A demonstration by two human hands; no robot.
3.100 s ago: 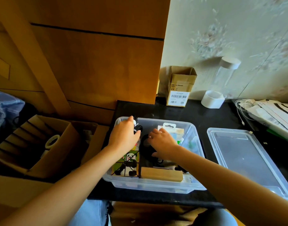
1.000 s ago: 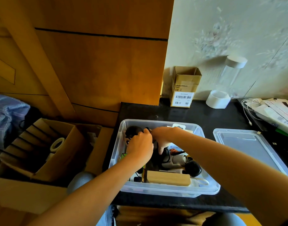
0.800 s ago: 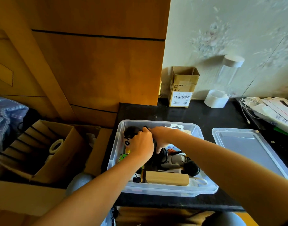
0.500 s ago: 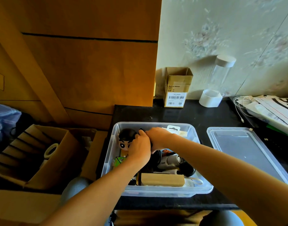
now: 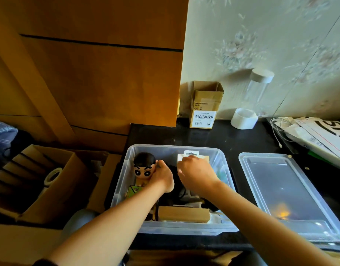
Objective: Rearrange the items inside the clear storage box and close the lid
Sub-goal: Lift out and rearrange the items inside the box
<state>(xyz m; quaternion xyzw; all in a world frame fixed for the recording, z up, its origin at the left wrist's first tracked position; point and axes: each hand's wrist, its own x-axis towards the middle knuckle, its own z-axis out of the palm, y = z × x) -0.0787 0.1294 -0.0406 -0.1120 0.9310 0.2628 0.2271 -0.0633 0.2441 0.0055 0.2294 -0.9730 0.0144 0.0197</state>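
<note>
Both hands have parted since a moment ago, uncovering the figure's face. On the black counter (image 5: 194,137) sits the box (image 5: 221,227), open, with its lid (image 5: 292,196) lying flat at 3 o'clock. Left hand (image 5: 162,176) grips the figure (image 5: 143,167) in the box's 11 o'clock corner. Right hand (image 5: 197,173) hovers mid-box, fingers curled; I cannot tell if it holds anything. At 6 o'clock lies a wooden block (image 5: 183,215).
</note>
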